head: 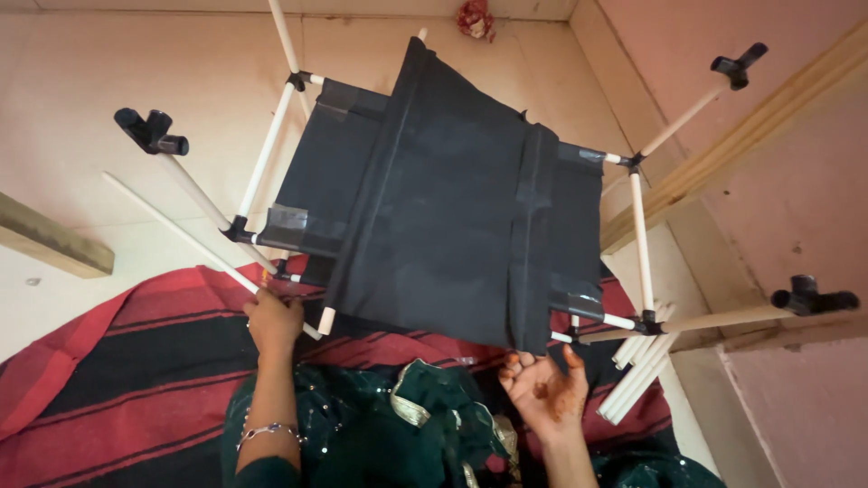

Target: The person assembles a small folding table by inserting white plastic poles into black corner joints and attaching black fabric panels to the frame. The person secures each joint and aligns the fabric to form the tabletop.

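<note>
A frame of white rods and black plastic connectors stands in front of me, with a black fabric panel stretched across it. My left hand is closed on a long loose white rod that slants up to the left. My right hand is open, palm up, just under the lower right edge of the fabric, fingers touching or nearly touching it. Upright rods at the corners end in black connectors.
A bundle of spare white rods lies at the right, beside the frame. A red and black striped cloth covers the floor below me. A wooden plank juts in at left; a wooden ledge runs along the pink wall.
</note>
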